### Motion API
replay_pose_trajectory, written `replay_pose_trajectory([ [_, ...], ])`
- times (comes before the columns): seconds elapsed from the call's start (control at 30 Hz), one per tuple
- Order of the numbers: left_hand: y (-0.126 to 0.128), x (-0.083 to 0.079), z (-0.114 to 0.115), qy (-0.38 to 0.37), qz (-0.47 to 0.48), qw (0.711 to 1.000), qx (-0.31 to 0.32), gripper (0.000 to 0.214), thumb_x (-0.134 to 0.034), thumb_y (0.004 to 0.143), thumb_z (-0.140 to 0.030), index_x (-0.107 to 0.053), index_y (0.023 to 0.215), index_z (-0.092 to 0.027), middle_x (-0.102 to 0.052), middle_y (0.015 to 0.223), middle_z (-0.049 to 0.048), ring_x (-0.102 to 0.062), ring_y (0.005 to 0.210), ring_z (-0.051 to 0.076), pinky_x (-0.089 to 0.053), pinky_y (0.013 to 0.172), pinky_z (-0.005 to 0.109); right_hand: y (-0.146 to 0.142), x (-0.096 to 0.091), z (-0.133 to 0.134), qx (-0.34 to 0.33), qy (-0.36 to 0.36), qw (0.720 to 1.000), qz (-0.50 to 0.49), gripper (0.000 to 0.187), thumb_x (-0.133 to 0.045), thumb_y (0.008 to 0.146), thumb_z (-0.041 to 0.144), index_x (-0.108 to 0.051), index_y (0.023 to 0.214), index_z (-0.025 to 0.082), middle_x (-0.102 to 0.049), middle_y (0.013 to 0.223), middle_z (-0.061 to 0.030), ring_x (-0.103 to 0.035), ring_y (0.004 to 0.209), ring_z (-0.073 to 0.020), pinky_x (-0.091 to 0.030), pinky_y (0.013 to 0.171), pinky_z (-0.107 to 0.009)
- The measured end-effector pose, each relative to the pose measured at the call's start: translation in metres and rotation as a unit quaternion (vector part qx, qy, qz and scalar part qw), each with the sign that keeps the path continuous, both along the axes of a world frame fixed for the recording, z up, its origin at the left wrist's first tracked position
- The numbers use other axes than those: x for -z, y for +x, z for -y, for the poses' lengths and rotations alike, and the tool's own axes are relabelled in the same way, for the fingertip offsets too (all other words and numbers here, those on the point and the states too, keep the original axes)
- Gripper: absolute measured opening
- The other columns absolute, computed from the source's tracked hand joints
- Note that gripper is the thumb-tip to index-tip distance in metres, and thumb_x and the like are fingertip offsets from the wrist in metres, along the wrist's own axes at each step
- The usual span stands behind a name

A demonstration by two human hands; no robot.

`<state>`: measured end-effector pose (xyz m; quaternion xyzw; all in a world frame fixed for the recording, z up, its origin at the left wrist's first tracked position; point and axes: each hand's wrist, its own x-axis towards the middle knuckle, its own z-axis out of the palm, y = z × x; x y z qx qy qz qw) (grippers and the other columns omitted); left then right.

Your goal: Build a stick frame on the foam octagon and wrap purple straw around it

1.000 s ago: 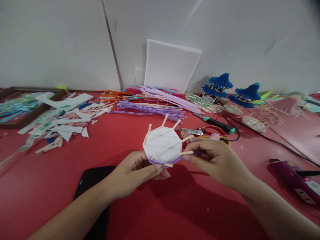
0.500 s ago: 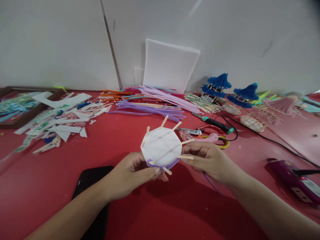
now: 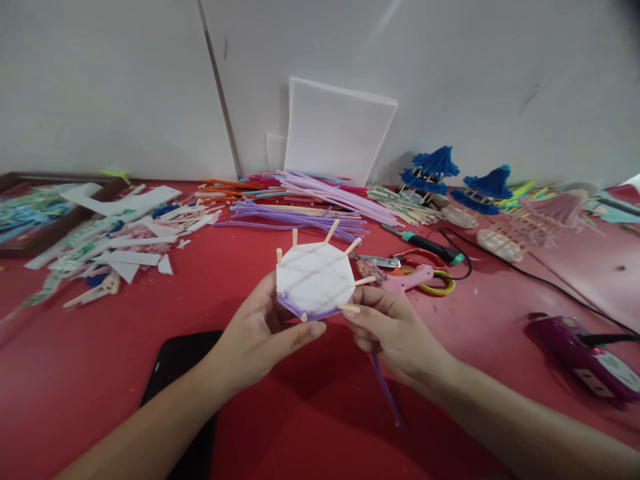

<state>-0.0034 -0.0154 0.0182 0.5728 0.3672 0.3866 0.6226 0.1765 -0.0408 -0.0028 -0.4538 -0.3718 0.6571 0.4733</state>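
Note:
A white many-sided card disc (image 3: 315,277) with short wooden sticks standing out around its rim is held up above the red table. My left hand (image 3: 270,333) is closed round its lower left side, thumb along the front edge. A purple pipe cleaner (image 3: 320,314) runs along the near edge, around the sticks there. My right hand (image 3: 393,323) pinches at the right edge beside a stick, and the pipe cleaner's loose end hangs below this hand. Its fingertips are partly hidden, so whether they grip the pipe cleaner or the disc's edge is hard to see.
Bundles of purple and lilac pipe cleaners (image 3: 300,217) lie at the back. Scissors (image 3: 385,261) and a glue gun (image 3: 433,248) are to the right, before blue-roofed models (image 3: 483,190). A purple power strip (image 3: 585,353) sits right, a black phone (image 3: 175,373) left, paper scraps (image 3: 135,253) further left.
The disc has moved slightly left and up, and it is tilted flatter. More of the purple pipe cleaner's loose end now shows below my right hand.

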Motion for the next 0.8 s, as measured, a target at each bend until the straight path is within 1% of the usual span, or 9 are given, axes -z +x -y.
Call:
replay_pose_trajectory([
  [0.13,0.0013,-0.0003,0.0001,-0.005,0.007,1.0,-0.022,0.066,-0.072,0.071,-0.021,-0.039,0.128,-0.02,-0.062,0.121,0.011,-0.064,0.102,0.023,-0.054,0.082,0.029,-0.0022,0.0017,0.0016,-0.003,0.012,1.0,0.018,0.023,-0.07,0.072,0.033,-0.055,0.065,0.017,-0.04,0.05,0.0087,-0.026,0.04,-0.0026,-0.017,0.039,-0.02],
  [0.27,0.001,0.0036,0.0005,0.003,-0.001,0.999,-0.039,0.087,-0.072,0.07,-0.02,-0.021,0.141,-0.022,-0.069,0.102,0.0089,-0.067,0.089,0.023,-0.056,0.074,0.032,-0.0035,0.0019,0.003,0.001,0.017,0.998,0.059,0.025,-0.068,0.073,0.035,-0.053,0.064,0.017,-0.04,0.049,0.0084,-0.027,0.041,-0.0035,-0.018,0.04,-0.021],
  [0.3,0.0009,0.0046,0.0006,0.009,-0.001,0.999,-0.041,0.09,-0.072,0.069,-0.02,-0.019,0.142,-0.023,-0.07,0.1,0.0084,-0.068,0.087,0.023,-0.057,0.073,0.032,-0.0037,0.0017,0.0033,0.001,0.019,0.997,0.068,0.026,-0.068,0.073,0.036,-0.053,0.064,0.017,-0.04,0.048,0.0084,-0.027,0.041,-0.0036,-0.018,0.04,-0.021],
  [0.43,0.001,0.0073,0.0011,0.027,0.023,0.998,-0.046,0.085,-0.071,0.07,-0.018,-0.024,0.139,-0.026,-0.066,0.109,0.0081,-0.066,0.089,0.021,-0.056,0.076,0.033,-0.004,0.0009,0.0037,-0.001,0.034,0.995,0.091,0.026,-0.066,0.074,0.036,-0.051,0.063,0.018,-0.04,0.048,0.0082,-0.029,0.041,-0.0042,-0.02,0.041,-0.021],
  [0.57,0.001,0.0069,0.0018,0.017,0.024,0.998,-0.055,0.081,-0.072,0.069,-0.017,-0.029,0.137,-0.027,-0.064,0.113,0.0075,-0.066,0.09,0.02,-0.055,0.076,0.032,-0.0046,0.0003,0.0038,-0.003,0.045,0.994,0.098,0.025,-0.065,0.074,0.034,-0.051,0.064,0.017,-0.04,0.05,0.0078,-0.029,0.043,-0.0043,-0.021,0.041,-0.021],
  [0.73,0.0006,0.0071,0.0024,0.018,0.014,0.999,-0.049,0.082,-0.073,0.068,-0.019,-0.03,0.138,-0.026,-0.067,0.103,0.0081,-0.066,0.089,0.023,-0.056,0.074,0.034,-0.0058,-0.0005,0.0035,-0.001,0.063,0.992,0.107,0.022,-0.064,0.074,0.032,-0.052,0.064,0.017,-0.042,0.052,0.0073,-0.03,0.045,-0.0047,-0.022,0.042,-0.021],
  [0.8,0.0002,0.0074,0.0026,0.018,0.014,0.999,-0.046,0.083,-0.072,0.069,-0.019,-0.027,0.138,-0.026,-0.067,0.104,0.0077,-0.066,0.089,0.022,-0.056,0.075,0.033,-0.0063,-0.0006,0.0033,-0.001,0.065,0.992,0.109,0.022,-0.064,0.074,0.032,-0.052,0.063,0.018,-0.042,0.052,0.0074,-0.03,0.045,-0.0049,-0.022,0.042,-0.021],
])
